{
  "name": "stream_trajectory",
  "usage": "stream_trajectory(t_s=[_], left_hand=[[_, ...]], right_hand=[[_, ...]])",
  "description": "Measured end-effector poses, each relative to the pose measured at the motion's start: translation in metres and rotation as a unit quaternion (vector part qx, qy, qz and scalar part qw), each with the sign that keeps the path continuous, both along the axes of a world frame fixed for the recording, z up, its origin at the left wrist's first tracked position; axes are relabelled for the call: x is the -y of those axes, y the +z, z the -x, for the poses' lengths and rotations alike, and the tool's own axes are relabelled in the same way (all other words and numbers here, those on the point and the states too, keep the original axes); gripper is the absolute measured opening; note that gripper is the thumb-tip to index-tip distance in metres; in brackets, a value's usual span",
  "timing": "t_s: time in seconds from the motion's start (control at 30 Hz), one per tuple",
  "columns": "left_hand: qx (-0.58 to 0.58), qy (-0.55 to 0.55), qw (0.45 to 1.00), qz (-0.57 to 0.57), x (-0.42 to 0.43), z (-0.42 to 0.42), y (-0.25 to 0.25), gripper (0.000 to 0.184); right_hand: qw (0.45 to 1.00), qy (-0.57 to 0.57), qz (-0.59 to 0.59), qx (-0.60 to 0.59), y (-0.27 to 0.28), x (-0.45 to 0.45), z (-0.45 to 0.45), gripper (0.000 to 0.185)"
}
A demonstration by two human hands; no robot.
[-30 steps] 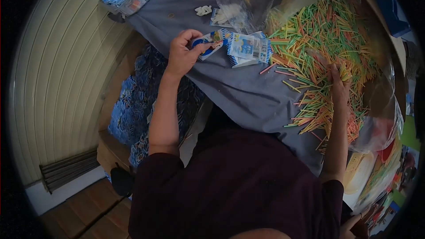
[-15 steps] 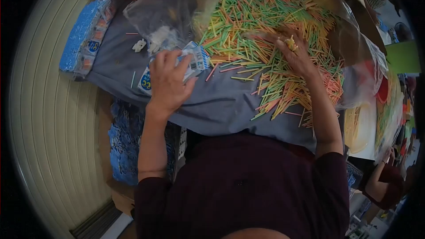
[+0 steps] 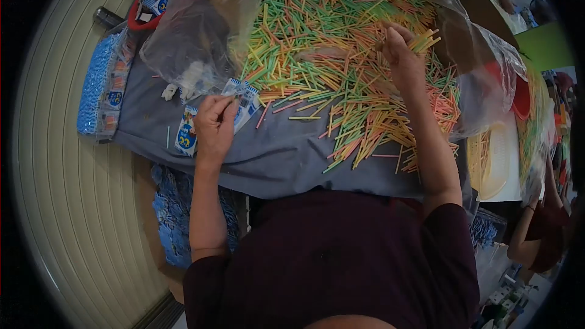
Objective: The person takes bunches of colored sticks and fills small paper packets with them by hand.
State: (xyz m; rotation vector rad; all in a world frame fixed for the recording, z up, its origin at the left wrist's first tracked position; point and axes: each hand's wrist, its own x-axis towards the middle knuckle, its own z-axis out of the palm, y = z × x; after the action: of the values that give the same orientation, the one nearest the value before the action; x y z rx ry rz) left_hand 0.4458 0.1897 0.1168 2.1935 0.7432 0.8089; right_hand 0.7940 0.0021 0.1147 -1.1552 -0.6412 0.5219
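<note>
Closed fingers of my left hand (image 3: 214, 123) are at the small blue-and-white packets (image 3: 245, 100); whether they grip one I cannot make out. Another blue packet (image 3: 186, 133) lies just left of that hand on the grey cloth (image 3: 262, 164). My right hand (image 3: 403, 52) is closed on a small bunch of yellowish sticks (image 3: 425, 41), raised over the right part of a large heap of green, yellow, orange and pink sticks (image 3: 329, 42). Small white pieces (image 3: 169, 91) rest near the clear plastic bag (image 3: 183, 42).
A blue bundle of packets (image 3: 97, 91) lies at the cloth's left edge, below a red basket (image 3: 143, 23). Blue wrappers (image 3: 173, 219) fill a box under the left side. Clear plastic (image 3: 487, 79) borders the heap on the right. Another person's arm (image 3: 521, 234) shows at lower right.
The view has shifted, so the table's contents appear further left. My left hand has moved from one packet to the others, and its fingers have closed. My right hand has lifted with sticks.
</note>
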Motion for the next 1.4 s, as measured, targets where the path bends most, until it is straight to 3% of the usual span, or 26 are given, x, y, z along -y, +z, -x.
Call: stream_trajectory(t_s=[0.03, 0.07, 0.1, 0.13, 0.17, 0.23, 0.27, 0.3, 0.33, 0.4, 0.53, 0.67, 0.73, 0.87, 0.93, 0.97, 1.03, 1.13, 1.3, 1.4], left_hand=[[-0.025, 0.013, 0.996, -0.089, 0.004, -0.002, 0.002, 0.016], [-0.026, 0.01, 0.996, -0.088, 0.007, -0.004, 0.003, 0.016], [-0.038, 0.004, 0.986, -0.164, 0.011, -0.005, 0.004, 0.014], [-0.05, 0.0, 0.97, -0.239, 0.013, -0.006, 0.005, 0.013], [-0.05, -0.002, 0.97, -0.238, 0.007, -0.003, 0.0, 0.013], [0.016, 0.046, 0.996, -0.077, -0.006, 0.004, -0.007, 0.013], [0.018, 0.049, 0.996, -0.076, -0.008, 0.006, -0.01, 0.013], [0.008, 0.047, 0.989, -0.143, -0.008, 0.005, -0.004, 0.012], [-0.003, 0.042, 0.977, -0.209, -0.006, 0.004, -0.001, 0.012], [-0.021, 0.03, 0.979, -0.201, 0.004, -0.001, -0.005, 0.013], [-0.066, 0.023, 0.982, -0.175, 0.012, 0.005, 0.012, 0.013], [-0.045, 0.008, 0.987, -0.157, 0.001, 0.014, 0.01, 0.011], [0.017, 0.011, 1.0, 0.02, -0.001, 0.009, 0.016, 0.008], [0.11, -0.035, 0.992, 0.052, 0.026, -0.04, 0.032, 0.009], [0.155, -0.081, 0.976, 0.128, 0.038, -0.072, 0.026, 0.01], [0.155, -0.086, 0.976, 0.128, 0.045, -0.083, 0.027, 0.01], [0.208, -0.133, 0.931, 0.269, 0.058, -0.102, 0.028, 0.009], [0.231, -0.182, 0.937, 0.191, 0.064, -0.117, 0.025, 0.011], [0.205, -0.202, 0.943, 0.165, 0.064, -0.127, 0.021, 0.014], [0.232, -0.233, 0.926, 0.186, 0.069, -0.143, 0.021, 0.015]], right_hand=[[1.0, -0.003, 0.0, -0.001, 0.004, -0.001, 0.005, 0.033], [0.995, -0.023, 0.062, 0.076, 0.01, -0.003, 0.011, 0.032], [0.98, -0.041, 0.123, 0.152, 0.015, -0.003, 0.015, 0.032], [0.98, -0.043, 0.124, 0.153, 0.002, -0.004, 0.01, 0.032], [0.905, -0.072, 0.197, 0.37, -0.023, -0.005, 0.001, 0.037], [0.776, -0.097, 0.26, 0.567, -0.016, -0.006, 0.006, 0.042], [0.854, -0.019, 0.292, 0.43, -0.008, -0.003, 0.005, 0.045], [0.906, 0.06, 0.316, 0.276, 0.002, -0.002, 0.009, 0.048], [0.905, 0.06, 0.318, 0.275, 0.003, -0.001, 0.012, 0.048], [0.943, 0.045, 0.232, 0.234, 0.004, 0.002, 0.013, 0.051], [0.926, 0.056, 0.269, 0.258, 0.001, 0.006, 0.007, 0.054], [0.936, 0.027, 0.272, 0.222, 0.005, 0.0, 0.011, 0.068], [0.943, 0.01, 0.261, 0.206, 0.025, -0.001, 0.022, 0.076], [0.955, 0.024, 0.131, 0.266, 0.046, -0.008, 0.04, 0.077], [0.951, 0.107, 0.026, 0.288, 0.062, -0.014, 0.055, 0.078], [0.951, 0.102, 0.027, 0.289, 0.071, -0.015, 0.062, 0.078], [0.928, 0.14, 0.039, 0.343, 0.086, -0.017, 0.072, 0.078], [0.94, 0.155, 0.064, 0.297, 0.085, -0.019, 0.067, 0.08], [0.961, 0.17, 0.098, 0.194, 0.077, -0.014, 0.059, 0.075], [0.922, 0.202, 0.146, 0.296, 0.079, -0.013, 0.056, 0.075]])
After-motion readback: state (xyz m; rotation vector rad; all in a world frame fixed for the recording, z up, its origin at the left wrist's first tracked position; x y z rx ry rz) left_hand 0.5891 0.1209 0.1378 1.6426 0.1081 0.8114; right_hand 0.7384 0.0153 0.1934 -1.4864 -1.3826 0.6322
